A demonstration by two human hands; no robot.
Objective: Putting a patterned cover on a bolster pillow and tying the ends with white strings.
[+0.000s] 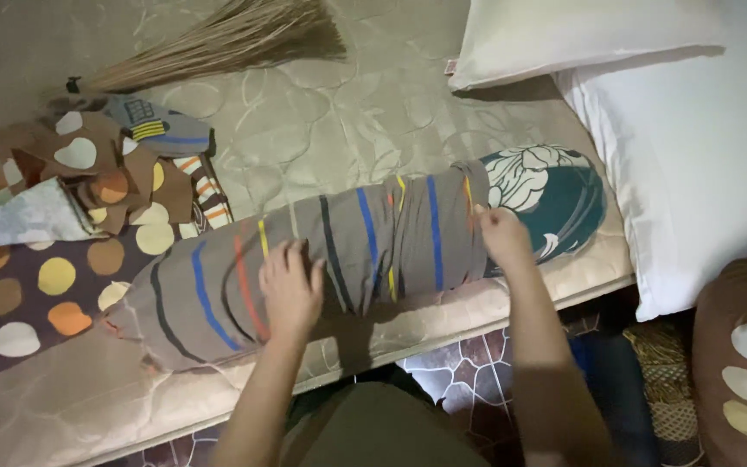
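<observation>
Hands (291, 290): two; bolster (555, 195): one.

Both your arms reach forward from the bottom edge of the view, bare to the elbow. Your left hand (291, 290) lies palm down with its back toward the camera, fingers spread a little and pointing away from you, pressed flat. Your right forearm rises steeply from the lower right, its wrist nearly straight. Your right hand (503, 235) sits farther out than the left, fingers curled under in a pinching grip, knuckles up. The two hands are well apart.
</observation>
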